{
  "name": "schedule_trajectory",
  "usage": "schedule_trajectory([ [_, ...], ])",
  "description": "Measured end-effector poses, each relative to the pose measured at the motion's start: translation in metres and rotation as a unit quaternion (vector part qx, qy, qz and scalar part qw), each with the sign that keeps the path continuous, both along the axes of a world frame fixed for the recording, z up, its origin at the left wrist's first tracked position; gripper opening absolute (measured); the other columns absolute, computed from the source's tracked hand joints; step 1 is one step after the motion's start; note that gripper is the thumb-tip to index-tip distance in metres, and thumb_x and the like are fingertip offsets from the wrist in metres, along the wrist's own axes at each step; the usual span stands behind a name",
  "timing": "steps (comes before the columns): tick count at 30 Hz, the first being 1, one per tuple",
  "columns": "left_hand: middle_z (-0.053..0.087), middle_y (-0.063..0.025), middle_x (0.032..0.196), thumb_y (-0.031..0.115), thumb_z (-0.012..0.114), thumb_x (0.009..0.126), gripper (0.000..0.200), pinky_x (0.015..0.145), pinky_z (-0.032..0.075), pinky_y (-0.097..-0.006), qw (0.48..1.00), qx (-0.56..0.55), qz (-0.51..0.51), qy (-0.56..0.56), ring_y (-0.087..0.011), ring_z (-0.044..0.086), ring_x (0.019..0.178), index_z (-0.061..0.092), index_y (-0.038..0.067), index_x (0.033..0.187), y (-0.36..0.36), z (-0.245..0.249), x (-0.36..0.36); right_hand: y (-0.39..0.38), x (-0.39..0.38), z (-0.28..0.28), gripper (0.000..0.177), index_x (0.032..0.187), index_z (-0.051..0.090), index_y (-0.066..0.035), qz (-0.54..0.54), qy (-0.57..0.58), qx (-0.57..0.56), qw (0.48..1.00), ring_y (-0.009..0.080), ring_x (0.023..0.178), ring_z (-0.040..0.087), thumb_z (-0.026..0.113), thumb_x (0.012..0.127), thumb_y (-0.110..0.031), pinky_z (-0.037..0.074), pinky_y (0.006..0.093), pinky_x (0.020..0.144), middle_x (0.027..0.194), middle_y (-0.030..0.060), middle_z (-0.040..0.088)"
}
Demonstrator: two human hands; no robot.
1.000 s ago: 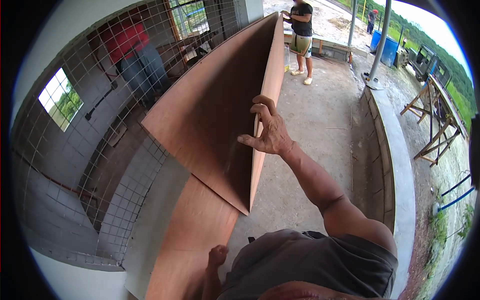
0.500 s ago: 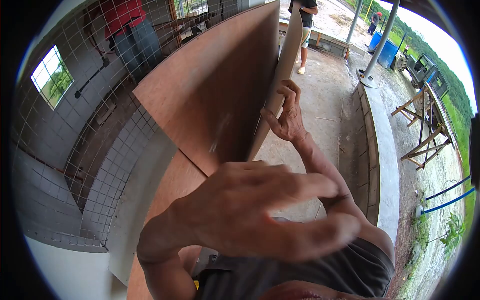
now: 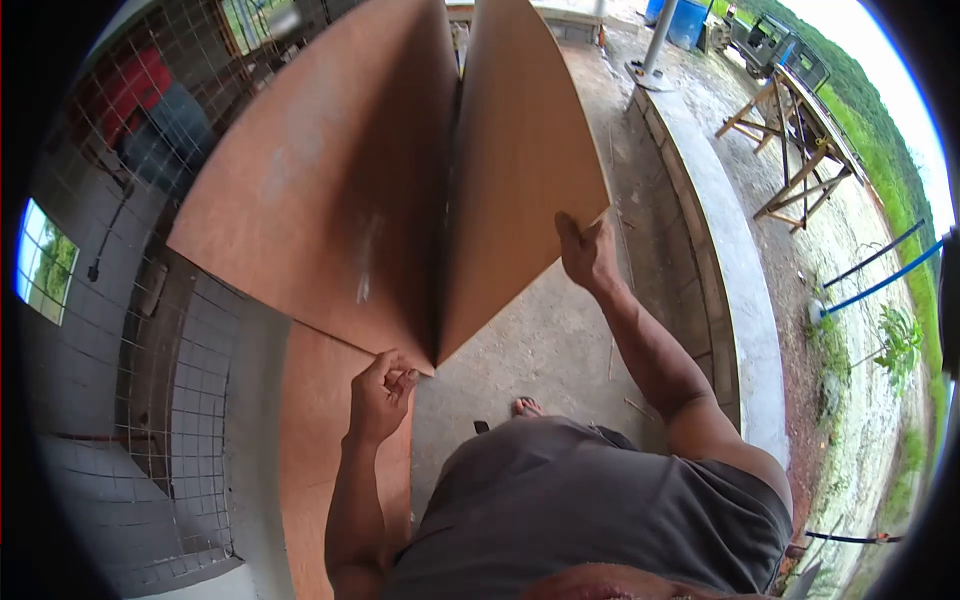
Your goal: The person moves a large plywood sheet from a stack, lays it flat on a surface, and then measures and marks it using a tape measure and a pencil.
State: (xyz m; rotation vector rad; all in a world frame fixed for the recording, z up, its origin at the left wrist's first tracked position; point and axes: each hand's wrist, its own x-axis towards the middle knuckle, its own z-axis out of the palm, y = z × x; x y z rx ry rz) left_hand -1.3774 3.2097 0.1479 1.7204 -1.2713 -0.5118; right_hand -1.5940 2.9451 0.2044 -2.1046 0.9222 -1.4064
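Plywood sheet point(image 3: 530, 160), tilted, outer corner gripped in right hand point(image 3: 592, 255); left hand point(image 3: 380, 400) curled narrow at adjoining sheet's point(image 3: 300, 170) edge; steady support should limit flexing.

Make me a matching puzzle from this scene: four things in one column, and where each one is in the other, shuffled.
Things
1. Right hand
2. Left hand
3. Blue drums
4. Worker in red

Places
A. Behind the wire mesh
B. At the lower edge of the left panel
C. Near the grey post, at the top of the view
D. At the outer corner of the right panel

Right pairs: 1-D, 2-B, 3-C, 4-A
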Motion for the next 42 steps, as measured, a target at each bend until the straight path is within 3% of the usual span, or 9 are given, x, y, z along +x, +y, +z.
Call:
schedule_trajectory([
  [3,0.066,-0.0197,0.096,0.022,0.065,0.081,0.032,0.075,0.051,-0.0354,0.955,0.296,0.001,-0.005,-0.0293,0.066,0.086,0.060,0.000,0.104,0.063,-0.132,0.001,-0.023,-0.030,-0.039,0.018,0.098,0.060,0.002,-0.035,-0.055,0.085,0.994,0.0154,0.087,0.061,0.056,0.084,-0.007,0.047,0.0311,0.073,0.091,0.0072,0.065],
  [7,0.065,-0.0200,0.099,0.029,0.068,0.076,0.040,0.081,0.050,-0.0374,0.885,0.457,-0.079,0.041,-0.0309,0.064,0.093,0.062,0.001,0.103,0.145,-0.239,-0.029,-0.023,-0.058,-0.036,0.019,0.098,0.062,0.002,-0.092,0.003,0.074,0.993,0.0157,0.086,0.061,0.058,0.083,-0.008,0.047,0.0302,0.074,0.091,0.0075,0.066],
  [14,0.064,-0.0184,0.102,0.031,0.060,0.081,0.034,0.084,0.049,-0.0372,0.858,0.505,-0.087,0.033,-0.0304,0.062,0.098,0.065,0.007,0.105,0.135,-0.245,-0.036,-0.018,-0.068,-0.035,0.017,0.094,0.063,0.002,-0.056,-0.067,0.126,0.988,0.0153,0.077,0.061,0.058,0.083,-0.009,0.047,0.0303,0.066,0.083,0.0078,0.066],
  [15,0.063,-0.0156,0.104,0.026,0.052,0.085,0.027,0.086,0.048,-0.0385,0.775,0.500,-0.332,-0.199,-0.0292,0.059,0.101,0.066,0.012,0.104,0.122,-0.243,-0.027,-0.023,-0.076,-0.042,0.016,0.095,0.063,0.001,-0.088,-0.005,0.120,0.989,0.0133,0.077,0.059,0.059,0.084,-0.009,0.047,0.0300,0.066,0.084,0.0067,0.065],
  [17,0.062,-0.0124,0.104,0.024,0.048,0.086,0.026,0.083,0.048,-0.0429,0.776,0.347,-0.364,-0.380,-0.0294,0.058,0.099,0.067,0.016,0.101,0.122,-0.303,-0.004,-0.026,-0.077,-0.050,0.020,0.100,0.062,0.001,-0.116,-0.057,0.057,0.990,0.0135,0.090,0.058,0.060,0.085,-0.013,0.047,0.0310,0.076,0.091,0.0085,0.065],
  [20,0.067,-0.0172,0.098,0.026,0.068,0.077,0.038,0.082,0.050,-0.0382,0.894,0.440,-0.082,0.013,-0.0300,0.065,0.092,0.062,0.001,0.104,0.076,-0.250,-0.004,-0.019,-0.077,-0.041,0.023,0.106,0.060,0.002,-0.097,-0.051,0.156,0.982,0.0164,0.092,0.060,0.054,0.089,-0.012,0.047,0.0325,0.077,0.097,0.0136,0.067],
  [28,0.068,-0.0124,0.079,0.022,0.063,0.082,0.028,0.062,0.053,-0.0323,0.929,0.323,-0.176,-0.028,-0.0185,0.066,0.062,0.061,-0.001,0.098,-0.005,-0.246,0.000,-0.025,-0.105,-0.051,0.029,0.106,0.060,0.000,-0.071,-0.005,0.197,0.978,0.0237,0.089,0.062,0.058,0.085,-0.019,0.048,0.0360,0.075,0.097,0.0149,0.066],
  [34,0.067,-0.0127,0.083,0.033,0.051,0.092,0.035,0.052,0.052,-0.0303,0.876,0.386,-0.113,0.266,-0.0172,0.066,0.065,0.061,-0.001,0.095,-0.070,-0.224,-0.067,-0.049,-0.155,-0.102,0.036,0.110,0.057,-0.001,0.018,-0.064,0.202,0.977,0.0236,0.092,0.060,0.063,0.080,-0.021,0.048,0.0368,0.077,0.098,0.0143,0.064],
  [42,0.054,-0.0205,0.114,0.067,0.035,0.087,0.081,0.065,0.051,-0.0396,0.740,0.436,-0.004,0.513,-0.0270,0.059,0.083,0.038,-0.005,0.125,-0.157,-0.304,-0.146,-0.074,-0.235,-0.149,0.034,0.114,0.053,-0.001,0.043,-0.120,0.276,0.953,0.0189,0.094,0.053,0.060,0.082,-0.010,0.045,0.0352,0.079,0.104,0.0083,0.058],
])
